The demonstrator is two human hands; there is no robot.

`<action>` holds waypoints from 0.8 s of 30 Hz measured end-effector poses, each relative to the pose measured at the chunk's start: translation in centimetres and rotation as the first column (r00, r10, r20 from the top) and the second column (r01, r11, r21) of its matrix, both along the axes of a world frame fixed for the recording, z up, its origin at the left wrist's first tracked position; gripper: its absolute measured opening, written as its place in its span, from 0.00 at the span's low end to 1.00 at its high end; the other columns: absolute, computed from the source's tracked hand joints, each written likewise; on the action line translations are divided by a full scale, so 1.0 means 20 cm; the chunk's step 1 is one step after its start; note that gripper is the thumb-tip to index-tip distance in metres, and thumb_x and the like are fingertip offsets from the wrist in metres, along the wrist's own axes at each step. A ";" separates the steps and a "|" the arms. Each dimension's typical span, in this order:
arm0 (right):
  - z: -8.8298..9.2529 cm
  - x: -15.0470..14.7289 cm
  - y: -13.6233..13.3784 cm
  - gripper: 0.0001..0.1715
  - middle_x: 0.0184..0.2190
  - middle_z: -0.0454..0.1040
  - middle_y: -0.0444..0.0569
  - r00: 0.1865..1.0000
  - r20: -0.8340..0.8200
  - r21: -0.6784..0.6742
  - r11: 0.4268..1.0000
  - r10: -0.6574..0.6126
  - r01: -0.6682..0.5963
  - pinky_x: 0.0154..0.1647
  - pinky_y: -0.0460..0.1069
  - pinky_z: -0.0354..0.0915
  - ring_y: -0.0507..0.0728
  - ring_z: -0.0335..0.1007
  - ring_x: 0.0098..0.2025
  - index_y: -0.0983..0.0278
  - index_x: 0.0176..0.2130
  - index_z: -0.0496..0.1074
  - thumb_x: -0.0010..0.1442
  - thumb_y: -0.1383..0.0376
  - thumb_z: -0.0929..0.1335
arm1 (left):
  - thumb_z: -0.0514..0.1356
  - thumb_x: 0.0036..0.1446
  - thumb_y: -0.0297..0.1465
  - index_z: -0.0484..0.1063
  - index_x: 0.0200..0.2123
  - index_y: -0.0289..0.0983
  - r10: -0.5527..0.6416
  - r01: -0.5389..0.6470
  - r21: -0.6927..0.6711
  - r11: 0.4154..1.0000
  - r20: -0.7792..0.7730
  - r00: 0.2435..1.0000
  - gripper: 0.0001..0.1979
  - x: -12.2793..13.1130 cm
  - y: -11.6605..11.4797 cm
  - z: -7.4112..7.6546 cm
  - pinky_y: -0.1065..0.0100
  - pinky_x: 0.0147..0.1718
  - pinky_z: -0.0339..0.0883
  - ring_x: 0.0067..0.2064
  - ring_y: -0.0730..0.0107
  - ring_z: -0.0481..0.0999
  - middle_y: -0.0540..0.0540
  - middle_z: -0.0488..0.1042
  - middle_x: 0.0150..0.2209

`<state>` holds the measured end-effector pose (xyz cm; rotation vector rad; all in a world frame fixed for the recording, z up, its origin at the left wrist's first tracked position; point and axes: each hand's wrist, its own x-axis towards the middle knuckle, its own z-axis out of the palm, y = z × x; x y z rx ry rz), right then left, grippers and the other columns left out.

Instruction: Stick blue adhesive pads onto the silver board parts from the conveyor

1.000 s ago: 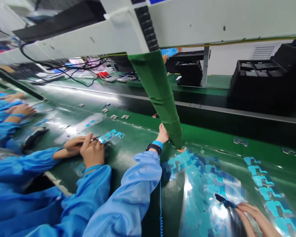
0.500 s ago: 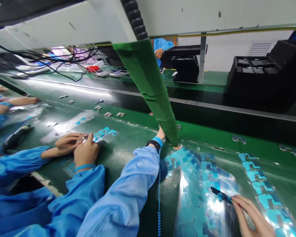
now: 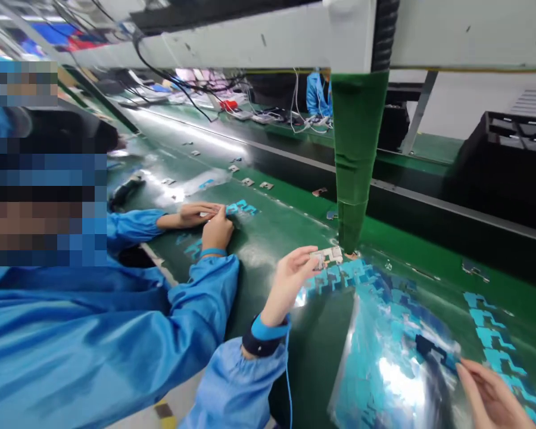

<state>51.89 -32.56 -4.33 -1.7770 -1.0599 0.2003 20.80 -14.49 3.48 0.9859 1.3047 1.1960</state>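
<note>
While, in the head view, our left hand (image 3: 290,277) pinches a silvery plate (image 3: 335,255) between thumb and fingers just left of the green post's (image 3: 357,161) foot, our right hand (image 3: 495,390), nearer us and to the right of the post, holds a dark piece (image 3: 424,347) by its end, the fingertips drawn narrowly together on it. We cannot tell whether the plate touches the bench (image 3: 270,232). Just beneath the plate, a row of blue pieces (image 3: 337,279) reaches toward the post's foot. On our side of the post we see glossy clear sheets (image 3: 366,357) bearing more such shapes, below the dark piece, and a separate strip (image 3: 495,342) lies farther right of the post. Behind the post runs a black belt (image 3: 429,219). Well left of the post, a co-worker's hands (image 3: 218,229) come together beside another strip of blue shapes. Right of the post, beyond the belt, stands a black box (image 3: 500,167).
</note>
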 end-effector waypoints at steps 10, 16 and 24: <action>0.37 -0.07 -0.03 0.09 0.31 0.77 0.47 0.888 -0.460 -0.068 0.998 -0.021 -0.011 0.36 0.46 0.68 0.53 0.72 0.34 0.62 0.32 0.75 0.53 0.59 0.74 | 0.69 0.50 0.37 0.79 0.43 0.36 -0.448 0.515 -0.200 0.834 0.300 0.842 0.17 0.46 -0.30 -0.06 0.70 0.34 0.79 0.37 0.66 0.82 0.46 0.83 0.36; 0.41 -0.10 0.02 0.09 0.28 0.75 0.45 0.770 -0.638 -0.114 0.989 -0.001 -0.093 0.32 0.45 0.67 0.51 0.70 0.30 0.62 0.31 0.76 0.51 0.60 0.75 | 0.65 0.54 0.35 0.79 0.44 0.37 -0.532 0.636 -0.215 0.741 0.391 0.751 0.15 0.52 -0.36 -0.08 0.69 0.37 0.80 0.38 0.67 0.82 0.48 0.83 0.36; 0.36 -0.18 0.10 0.05 0.27 0.75 0.44 0.700 -0.715 -0.129 0.981 0.009 -0.145 0.34 0.45 0.68 0.51 0.69 0.30 0.60 0.30 0.79 0.50 0.62 0.76 | 0.64 0.56 0.32 0.79 0.45 0.37 -0.523 0.646 -0.284 0.709 0.403 0.751 0.14 0.51 -0.35 -0.08 0.69 0.37 0.80 0.35 0.71 0.80 0.50 0.82 0.35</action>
